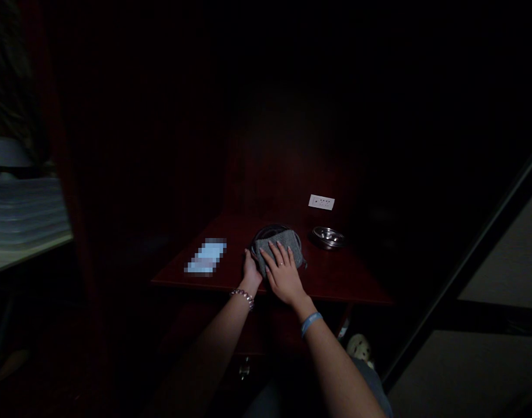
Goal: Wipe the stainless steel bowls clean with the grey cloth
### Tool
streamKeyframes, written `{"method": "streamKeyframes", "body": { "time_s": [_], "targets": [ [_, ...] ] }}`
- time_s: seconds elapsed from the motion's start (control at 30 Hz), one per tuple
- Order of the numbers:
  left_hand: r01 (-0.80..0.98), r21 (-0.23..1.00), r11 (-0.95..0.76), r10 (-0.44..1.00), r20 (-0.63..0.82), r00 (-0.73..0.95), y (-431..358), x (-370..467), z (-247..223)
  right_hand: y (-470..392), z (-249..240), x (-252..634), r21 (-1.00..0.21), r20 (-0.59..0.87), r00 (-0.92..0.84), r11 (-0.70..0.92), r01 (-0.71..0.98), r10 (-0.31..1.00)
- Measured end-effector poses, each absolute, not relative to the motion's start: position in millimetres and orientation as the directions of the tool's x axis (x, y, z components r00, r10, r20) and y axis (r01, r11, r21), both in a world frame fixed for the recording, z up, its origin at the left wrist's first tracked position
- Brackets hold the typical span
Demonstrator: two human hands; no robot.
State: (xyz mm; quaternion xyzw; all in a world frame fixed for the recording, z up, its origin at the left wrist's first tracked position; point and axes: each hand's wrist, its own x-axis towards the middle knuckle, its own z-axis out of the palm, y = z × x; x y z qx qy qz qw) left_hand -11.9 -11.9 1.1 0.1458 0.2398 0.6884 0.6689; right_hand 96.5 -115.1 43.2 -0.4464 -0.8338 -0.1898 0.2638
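A grey fabric pouch (291,239) lies on the dark red wooden desk surface (335,278), with a dark rounded item partly visible behind it. My right hand (285,277) rests flat on top of the pouch, its fingers spread. At the pouch's left side, my left hand (251,271) grips the edge; its fingertips are partly hidden. A lit phone-like rectangle (207,255), blurred out, lies to the left of my hands. Shiny metal bowls (329,237), seemingly stacked, stand to the right of the pouch.
A white socket panel (321,202) is on the back wall. Stacked clear plastic containers (26,212) stand on a shelf at far left. A small metal latch (244,368) shows below the desk edge. A pale spotted object (359,347) sits under the right side. Surroundings are very dark.
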Motion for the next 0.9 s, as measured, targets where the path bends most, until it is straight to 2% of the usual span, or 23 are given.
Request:
{"method": "streamKeyframes", "body": {
  "time_s": [0.1,0.17,0.27,0.4,0.77,0.9],
  "targets": [
    [-0.861,0.508,0.002,0.985,-0.151,-0.087,-15.2,-9.7,5.1,-113.9,38.0,94.1,0.166,0.562,-0.547,0.563,0.809,0.621],
    [-0.863,0.505,-0.02,0.99,-0.113,-0.089,-16.3,-8.1,5.4,-111.0,36.6,92.4,0.194,0.555,-0.567,0.569,0.799,0.608],
    [-0.878,0.478,-0.035,0.992,-0.087,-0.087,-16.5,-6.3,2.2,-105.5,36.9,89.4,0.206,0.558,-0.566,0.559,0.803,0.607],
    [-0.886,0.464,-0.014,0.988,-0.132,-0.085,-15.8,-4.5,-2.6,-100.1,40.2,83.8,0.204,0.568,-0.543,0.534,0.821,0.618],
    [-0.819,0.572,-0.044,0.995,-0.047,-0.086,-33.6,-2.2,14.9,-98.4,70.7,75.2,0.109,0.601,-0.504,0.561,0.82,0.62],
    [-0.796,0.603,-0.055,0.997,-0.008,-0.076,-38.7,1.2,15.1,-94.5,82.1,79.0,0.044,0.672,-0.406,0.514,0.857,0.619]
  ]
}}
